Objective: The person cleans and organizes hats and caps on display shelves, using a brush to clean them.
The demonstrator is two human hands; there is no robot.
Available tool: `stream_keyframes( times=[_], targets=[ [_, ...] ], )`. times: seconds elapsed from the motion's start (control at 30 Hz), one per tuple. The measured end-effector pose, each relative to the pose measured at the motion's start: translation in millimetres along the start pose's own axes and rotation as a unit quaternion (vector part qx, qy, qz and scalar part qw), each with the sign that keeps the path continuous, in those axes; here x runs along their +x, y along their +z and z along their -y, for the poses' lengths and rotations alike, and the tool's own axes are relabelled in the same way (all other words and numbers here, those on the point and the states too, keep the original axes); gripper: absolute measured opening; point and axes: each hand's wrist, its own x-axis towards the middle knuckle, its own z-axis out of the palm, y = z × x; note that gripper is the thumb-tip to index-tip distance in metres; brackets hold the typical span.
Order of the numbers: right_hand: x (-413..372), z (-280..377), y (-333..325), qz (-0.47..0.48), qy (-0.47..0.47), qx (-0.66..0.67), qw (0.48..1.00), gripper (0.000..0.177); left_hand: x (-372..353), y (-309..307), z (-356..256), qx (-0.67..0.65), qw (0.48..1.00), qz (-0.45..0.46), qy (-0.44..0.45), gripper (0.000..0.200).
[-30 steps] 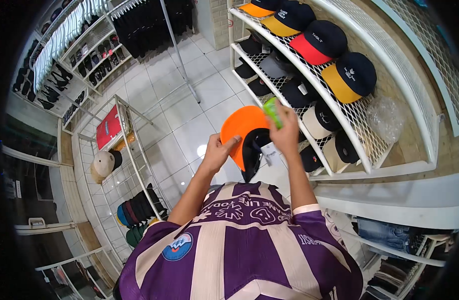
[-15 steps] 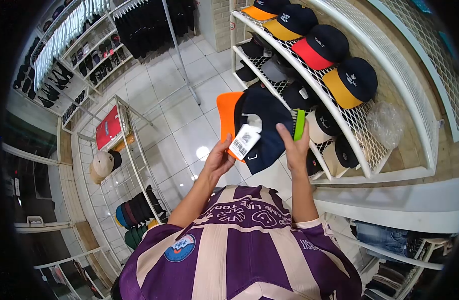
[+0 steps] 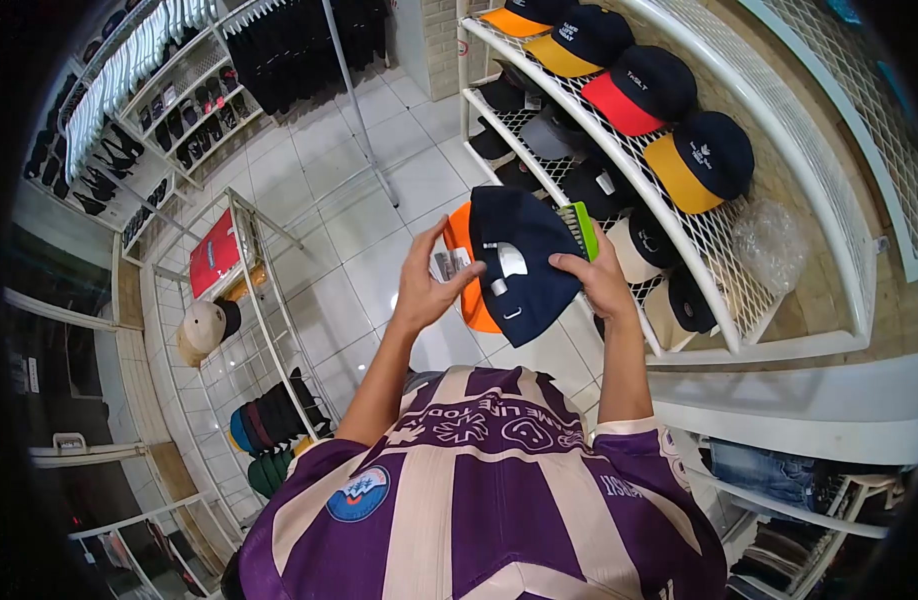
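A navy cap (image 3: 539, 270) with an orange brim (image 3: 459, 235) is held in front of me, its back opening and strap facing me. My left hand (image 3: 426, 277) is at the brim side, thumb and fingers around the white tag (image 3: 447, 264) and the brim edge. My right hand (image 3: 601, 275) grips the cap's right side with the thumb on the fabric, and also holds a green brush (image 3: 581, 230) whose bristles face the cap.
A white mesh shelf (image 3: 709, 285) on the right bears several caps, among them a red-brimmed one (image 3: 639, 90), and a crumpled clear plastic bag (image 3: 769, 245). At left stands a wire rack (image 3: 279, 350) with caps and a red package (image 3: 215, 253).
The cap has turned and moved slightly right. The tag has swung toward the brim, and my left hand has moved up and left. The green brush has tilted and shifted a little left.
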Motion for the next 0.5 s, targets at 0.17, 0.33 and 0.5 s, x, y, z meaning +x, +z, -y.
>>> stream_keyframes(
  times=[0.17, 0.33, 0.5],
  targets=[
    [1, 7, -8, 0.069, 0.069, 0.028, 0.995, 0.079, 10, -14, -25, -0.059, 0.996, 0.056, 0.028, 0.052],
    [4, -11, 6, 0.052, 0.047, -0.075, 0.995, 0.078, 2, -3, -6, -0.021, 0.989, 0.102, -0.107, 0.042],
    [-18, 10, 36, -0.132, -0.198, -0.290, 0.927, 0.069, -6, 1, -5, 0.035, 0.989, 0.074, -0.122, 0.041]
  ],
)
